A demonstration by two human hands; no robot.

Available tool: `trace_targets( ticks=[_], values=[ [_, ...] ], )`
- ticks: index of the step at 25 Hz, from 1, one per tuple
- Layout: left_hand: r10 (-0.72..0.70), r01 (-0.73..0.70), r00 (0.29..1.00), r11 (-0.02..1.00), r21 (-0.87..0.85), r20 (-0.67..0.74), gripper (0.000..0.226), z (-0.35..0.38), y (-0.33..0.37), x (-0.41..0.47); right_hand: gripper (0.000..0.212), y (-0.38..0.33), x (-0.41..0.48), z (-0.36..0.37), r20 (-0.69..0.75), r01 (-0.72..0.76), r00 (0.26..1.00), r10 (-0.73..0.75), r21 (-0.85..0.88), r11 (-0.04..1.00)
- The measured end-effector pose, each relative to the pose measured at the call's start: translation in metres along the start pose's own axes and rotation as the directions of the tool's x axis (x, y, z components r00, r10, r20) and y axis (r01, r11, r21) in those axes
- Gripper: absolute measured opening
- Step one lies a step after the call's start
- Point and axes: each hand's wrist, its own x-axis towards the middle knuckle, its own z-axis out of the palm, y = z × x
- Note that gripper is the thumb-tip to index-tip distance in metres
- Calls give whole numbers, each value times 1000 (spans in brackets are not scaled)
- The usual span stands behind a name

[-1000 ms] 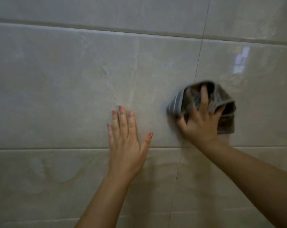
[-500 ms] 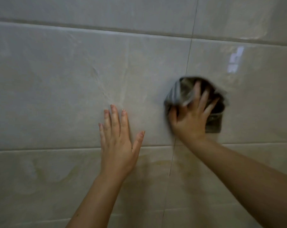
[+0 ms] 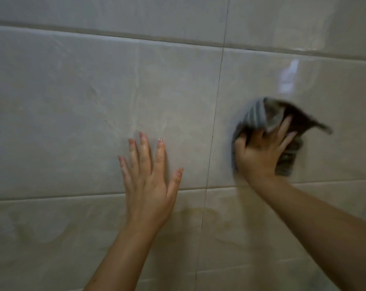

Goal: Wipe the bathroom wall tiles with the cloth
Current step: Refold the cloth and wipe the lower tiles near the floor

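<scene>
Glossy beige marbled wall tiles fill our frame. At centre, our left hand lies flat, fingers spread. At right, our right hand clamps the blurred, crumpled grey-brown cloth against the tiles.

cloth – motion-blurred | part hidden behind right hand

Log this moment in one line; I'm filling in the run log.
step: wiping | right hand: grip on cloth, pressed to wall tiles | left hand: flat on wall, empty
</scene>
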Motion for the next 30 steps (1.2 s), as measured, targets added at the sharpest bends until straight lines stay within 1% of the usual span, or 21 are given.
trace_targets(
  ticks=[3, 4, 5, 6, 8, 9, 11, 12, 13, 14, 15, 16, 17, 18, 19, 21, 22, 24, 25, 27, 30],
  values=[
    [99, -99, 995, 994, 46, -6, 69, 6, 14, 1, 74, -11, -60, 10, 47, 260, 964, -261, 26, 965],
    [146, -145, 989, 987, 72, -7, 69, 8, 18, 5, 69, -13, -49, 8, 23, 330, 943, -331, 36, 943],
    [192, -191, 981, 977, 97, -5, 68, 10, 22, 11, 64, -10, -28, 6, -10, 341, 940, -341, 40, 939],
    [231, -229, 973, 966, 118, -3, 68, 10, 25, 18, 60, -3, -5, 5, -32, 294, 956, -292, 45, 955],
    [285, -283, 958, 947, 152, 3, 68, 11, 30, 29, 55, 22, 33, 2, -80, 78, 994, -74, 49, 996],
    [301, -299, 954, 939, 169, 14, 68, 12, 32, 32, 52, 34, 36, 3, -89, -15, 996, 20, 52, 999],
    [326, -327, 945, 923, 205, 39, 69, 15, 35, 31, 52, 48, 7, 13, -97, -96, 990, 98, 31, 995],
    [343, -344, 938, 914, 214, 43, 68, 17, 36, 31, 55, 44, -19, 18, -69, -83, 994, 84, 15, 996],
    [364, -363, 931, 907, 215, 35, 66, 18, 37, 31, 59, 34, -42, 20, -38, -21, 999, 21, 14, 1000],
    [385, -380, 923, 902, 208, 16, 64, 19, 37, 33, 62, 23, -60, 20, -7, 88, 996, -88, 36, 995],
    [403, -392, 915, 899, 197, -14, 63, 19, 39, 36, 62, 12, -68, 19, 5, 231, 973, -231, 58, 971],
    [414, -400, 909, 898, 185, -45, 62, 18, 40, 40, 61, 4, -62, 16, 2, 378, 925, -379, 61, 924],
    [421, -405, 904, 898, 175, -69, 62, 18, 43, 43, 61, 1, -43, 12, -17, 477, 879, -477, 51, 877],
    [426, -408, 901, 897, 170, -84, 64, 17, 46, 47, 62, 3, -19, 8, -45, 493, 870, -491, 51, 869],
    [431, -412, 898, 895, 172, -92, 66, 17, 48, 50, 63, 10, 5, 4, -80, 434, 900, -429, 56, 899],
    [442, -423, 893, 888, 183, -80, 69, 21, 53, 54, 61, 42, 44, 2, -120, 160, 981, -151, 73, 984],
    [452, -434, 890, 881, 189, -63, 69, 23, 55, 55, 58, 62, 48, 3, -120, 25, 993, -16, 76, 997],
    [484, -470, 874, 860, 199, -27, 71, 28, 61, 53, 58, 91, 27, 9, -99, -129, 986, 135, 63, 990],
    [505, -492, 863, 846, 204, -12, 72, 30, 64, 54, 61, 95, 7, 12, -60, -155, 986, 158, 50, 987],
    [546, -534, 838, 818, 216, 3, 74, 34, 72, 55, 67, 86, -26, 16, 7, -138, 990, 138, 45, 989],
    [611, -591, 792, 770, 239, -10, 77, 37, 92, 68, 69, 81, 14, 6, -17, -23, 1000, 25, 132, 991]
  ],
)
